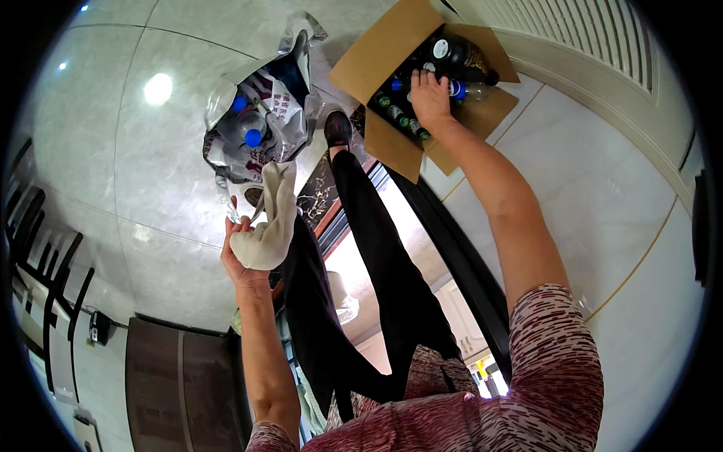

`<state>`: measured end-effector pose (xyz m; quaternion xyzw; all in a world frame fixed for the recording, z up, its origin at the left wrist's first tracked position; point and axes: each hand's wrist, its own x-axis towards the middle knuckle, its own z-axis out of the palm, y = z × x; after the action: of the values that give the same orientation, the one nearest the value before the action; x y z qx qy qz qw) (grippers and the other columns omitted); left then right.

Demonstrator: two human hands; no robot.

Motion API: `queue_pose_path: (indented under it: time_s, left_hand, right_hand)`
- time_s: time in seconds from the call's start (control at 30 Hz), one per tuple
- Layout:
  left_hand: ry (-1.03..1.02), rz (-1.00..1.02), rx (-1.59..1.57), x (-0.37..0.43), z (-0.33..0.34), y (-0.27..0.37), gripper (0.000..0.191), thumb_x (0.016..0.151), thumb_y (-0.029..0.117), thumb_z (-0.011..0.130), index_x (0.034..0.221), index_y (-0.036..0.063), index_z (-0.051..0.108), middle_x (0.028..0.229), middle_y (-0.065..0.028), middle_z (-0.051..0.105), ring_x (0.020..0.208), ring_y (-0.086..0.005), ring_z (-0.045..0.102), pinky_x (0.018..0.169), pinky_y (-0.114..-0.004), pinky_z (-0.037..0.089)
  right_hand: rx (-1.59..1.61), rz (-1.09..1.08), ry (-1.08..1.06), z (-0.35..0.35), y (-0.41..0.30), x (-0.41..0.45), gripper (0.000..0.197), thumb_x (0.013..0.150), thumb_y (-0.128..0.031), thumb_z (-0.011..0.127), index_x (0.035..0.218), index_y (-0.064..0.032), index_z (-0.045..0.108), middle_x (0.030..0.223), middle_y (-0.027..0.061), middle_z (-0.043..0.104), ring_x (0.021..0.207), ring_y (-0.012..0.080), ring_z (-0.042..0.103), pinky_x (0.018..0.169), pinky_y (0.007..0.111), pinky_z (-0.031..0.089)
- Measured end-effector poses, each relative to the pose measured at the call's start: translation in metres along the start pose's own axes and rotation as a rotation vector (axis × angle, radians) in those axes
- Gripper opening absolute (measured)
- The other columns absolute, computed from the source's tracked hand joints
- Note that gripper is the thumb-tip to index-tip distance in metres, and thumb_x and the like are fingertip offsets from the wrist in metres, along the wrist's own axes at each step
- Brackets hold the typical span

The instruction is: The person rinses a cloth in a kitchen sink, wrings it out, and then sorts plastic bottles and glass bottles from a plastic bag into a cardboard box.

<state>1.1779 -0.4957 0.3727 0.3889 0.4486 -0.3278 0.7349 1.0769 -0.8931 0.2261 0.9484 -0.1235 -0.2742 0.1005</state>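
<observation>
My left hand point(244, 251) holds a pale cloth point(268, 226) and the silvery handle of a large bag point(223, 107). Clear plastic bottles with blue caps point(253, 138) and crumpled printed plastic lie inside the bag. My right hand point(430, 99) reaches into an open cardboard box point(390, 42), its fingers over the bottles; whether it grips one is hidden. Around it in the box are a large dark container with a white cap point(458, 55), a clear bottle with a blue label point(471, 90), and several small green-capped bottles point(398, 116).
The box stands near a white louvred panel point(587, 34). My shoe point(338, 129) is between bag and box, beside a dark marble sill point(319, 189). A black rack point(51, 282) stands at the left edge, and a dark brown cabinet point(178, 378) at the lower left.
</observation>
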Motion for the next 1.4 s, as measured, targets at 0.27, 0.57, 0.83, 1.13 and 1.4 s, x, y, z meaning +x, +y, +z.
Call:
queue_pose_path:
  time_s: [0.27, 0.57, 0.83, 1.13, 1.4]
  left_hand:
    - [-0.081, -0.035, -0.063, 0.0, -0.005, 0.0, 0.048, 0.084, 0.009, 0.039, 0.131, 0.0091, 0.033, 0.08, -0.0054, 0.054, 0.067, -0.0127, 0.057, 0.066, -0.027, 0.047]
    - [-0.062, -0.055, -0.115, 0.001, -0.023, -0.002, 0.037, 0.085, 0.012, 0.041, 0.122, 0.0093, 0.043, 0.094, -0.0083, 0.058, 0.079, -0.0167, 0.059, 0.074, -0.032, 0.049]
    - [-0.122, -0.07, -0.184, 0.003, -0.021, -0.005, 0.04, 0.085, 0.011, 0.042, 0.125, 0.009, 0.042, 0.084, -0.0062, 0.06, 0.078, -0.0142, 0.058, 0.071, -0.029, 0.049]
    - [-0.061, -0.055, -0.175, -0.004, -0.01, -0.003, 0.04, 0.083, 0.011, 0.044, 0.124, 0.0089, 0.042, 0.084, -0.0061, 0.059, 0.076, -0.0139, 0.058, 0.07, -0.028, 0.049]
    - [0.265, 0.001, -0.087, 0.007, -0.011, -0.008, 0.039, 0.085, 0.014, 0.043, 0.123, 0.0119, 0.037, 0.089, -0.0109, 0.06, 0.069, -0.0179, 0.059, 0.062, -0.034, 0.051]
  right_hand:
    - [-0.044, -0.058, -0.157, -0.067, 0.002, -0.012, 0.038, 0.065, -0.011, 0.064, 0.1, -0.0039, 0.054, 0.096, 0.0114, 0.05, 0.095, 0.0267, 0.046, 0.075, 0.039, 0.038]
    - [0.471, -0.162, 0.306, -0.211, -0.012, -0.037, 0.049, 0.062, -0.015, 0.07, 0.104, -0.0042, 0.048, 0.094, 0.0128, 0.053, 0.083, 0.0274, 0.055, 0.067, 0.036, 0.046]
    - [2.061, 0.34, -0.04, -0.194, -0.055, -0.006, 0.053, 0.066, -0.01, 0.074, 0.113, -0.0047, 0.049, 0.1, 0.006, 0.058, 0.091, 0.0146, 0.053, 0.077, 0.028, 0.044]
    - [1.665, -0.004, 0.519, -0.154, -0.163, 0.03, 0.045, 0.057, 0.002, 0.071, 0.098, -0.0047, 0.055, 0.107, 0.0093, 0.055, 0.097, 0.0227, 0.055, 0.082, 0.03, 0.045]
    - [1.479, -0.04, 0.528, -0.16, -0.207, 0.017, 0.039, 0.056, 0.004, 0.066, 0.092, -0.0074, 0.056, 0.104, 0.0147, 0.054, 0.1, 0.0331, 0.05, 0.087, 0.039, 0.04]
